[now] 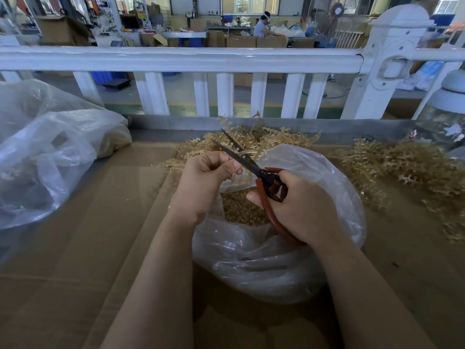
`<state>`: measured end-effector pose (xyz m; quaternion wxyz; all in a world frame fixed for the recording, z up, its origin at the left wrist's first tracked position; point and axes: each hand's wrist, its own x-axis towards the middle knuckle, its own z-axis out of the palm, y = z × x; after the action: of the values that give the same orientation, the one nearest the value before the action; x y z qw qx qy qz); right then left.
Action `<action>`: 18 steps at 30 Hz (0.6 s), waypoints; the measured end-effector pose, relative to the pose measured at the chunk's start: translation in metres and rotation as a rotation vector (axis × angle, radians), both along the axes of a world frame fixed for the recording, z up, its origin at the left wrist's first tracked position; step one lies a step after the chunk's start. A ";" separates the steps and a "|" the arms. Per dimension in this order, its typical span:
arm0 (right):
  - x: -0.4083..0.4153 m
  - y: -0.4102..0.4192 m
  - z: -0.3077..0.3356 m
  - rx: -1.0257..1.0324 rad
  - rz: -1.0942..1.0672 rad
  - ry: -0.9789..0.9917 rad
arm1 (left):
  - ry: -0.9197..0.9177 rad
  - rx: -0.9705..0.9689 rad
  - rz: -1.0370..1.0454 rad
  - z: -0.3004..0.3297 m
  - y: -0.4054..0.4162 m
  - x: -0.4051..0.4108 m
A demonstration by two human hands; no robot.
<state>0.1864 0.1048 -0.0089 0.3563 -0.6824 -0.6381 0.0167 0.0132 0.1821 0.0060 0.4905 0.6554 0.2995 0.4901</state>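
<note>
My right hand (299, 207) grips red-handled scissors (254, 170), whose dark blades stand parted and point up and to the left. My left hand (205, 180) pinches a thin golden plastic sprig (242, 176) close to the blades. Both hands hover over an open clear plastic bag (289, 260) that holds several small golden cut pieces (239, 210). What lies between the blades is too small to tell.
Piles of golden plastic sprigs lie behind the bag (254, 139) and at the right (407, 172). A large crumpled clear bag (47, 152) fills the left. Brown cardboard (88, 248) covers the table. A white railing (181, 59) stands behind it.
</note>
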 end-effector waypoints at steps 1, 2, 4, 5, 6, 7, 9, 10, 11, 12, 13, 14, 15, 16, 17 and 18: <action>0.000 0.000 0.000 -0.002 0.003 0.003 | -0.007 -0.003 -0.006 0.000 0.000 0.000; -0.001 0.000 0.000 -0.005 0.008 0.010 | -0.017 -0.008 -0.013 0.001 0.000 0.000; -0.002 0.000 0.001 -0.016 0.024 0.035 | -0.034 -0.019 -0.026 0.001 -0.001 0.000; -0.002 -0.001 0.001 -0.021 0.031 0.048 | -0.037 -0.021 -0.032 0.002 -0.001 0.000; -0.002 -0.001 0.001 -0.027 0.037 0.059 | -0.037 -0.023 -0.038 0.002 -0.001 0.000; -0.001 -0.001 0.002 -0.035 0.045 0.070 | -0.036 -0.025 -0.043 0.002 -0.001 0.000; -0.001 0.000 0.002 -0.057 0.062 0.091 | -0.038 -0.032 -0.051 0.002 -0.001 0.000; -0.001 0.000 0.002 -0.065 0.069 0.098 | -0.041 -0.036 -0.055 0.001 0.000 -0.001; -0.001 0.000 0.002 -0.069 0.076 0.104 | -0.043 -0.037 -0.058 0.001 0.000 -0.002; 0.000 0.000 0.001 -0.073 0.083 0.112 | -0.042 -0.036 -0.061 0.000 0.000 -0.002; 0.000 0.000 0.001 -0.081 0.089 0.122 | -0.038 -0.034 -0.062 0.000 0.001 -0.003; 0.001 0.000 0.001 -0.094 0.097 0.131 | -0.032 -0.031 -0.062 0.000 0.001 -0.003; 0.002 0.000 0.001 -0.106 0.104 0.138 | -0.027 -0.028 -0.062 -0.001 0.001 -0.004; 0.002 0.001 0.000 -0.115 0.110 0.141 | -0.023 -0.026 -0.063 -0.001 0.001 -0.005; 0.002 0.001 0.000 -0.120 0.113 0.143 | -0.019 -0.025 -0.064 -0.001 0.001 -0.005; 0.003 0.001 0.000 -0.123 0.114 0.144 | -0.015 -0.026 -0.065 -0.001 0.001 -0.005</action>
<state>0.1890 0.1056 -0.0093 0.3571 -0.6627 -0.6463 0.1251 0.0080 0.1832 0.0047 0.5168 0.6546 0.2804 0.4751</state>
